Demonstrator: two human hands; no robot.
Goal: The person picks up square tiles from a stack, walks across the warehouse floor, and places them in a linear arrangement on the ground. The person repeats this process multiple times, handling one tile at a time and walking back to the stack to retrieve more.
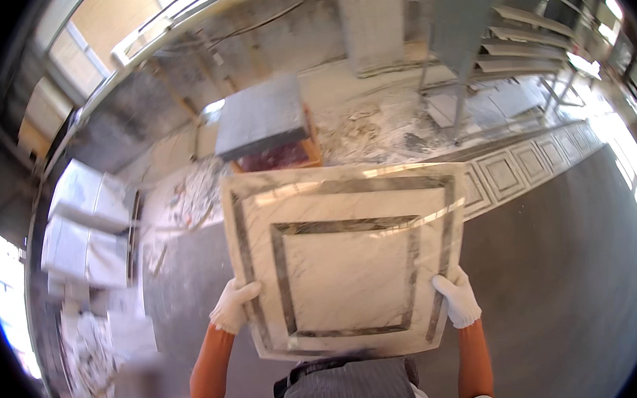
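Note:
A square marble tile (pixel 347 279), white with grey veins and two dark inlaid square borders, is held up in front of my body. My left hand (pixel 233 306), in a white knit glove, grips its left edge with the thumb over the face. Gloved the same way, my right hand (pixel 459 297) holds the right edge at about the same height. The fingers behind the tile are hidden. Light glints across the upper part of the polished face. The lower edge is close to my striped apron (pixel 341 395).
A row of similar bordered tiles (pixel 529 163) lies on the floor to the right. Beyond my tile, a grey slab (pixel 261 117) tops an orange crate (pixel 313 151). White boxes (pixel 86 243) stand at left, near rubble (pixel 92 363). A metal rack (pixel 524 48) stands back right.

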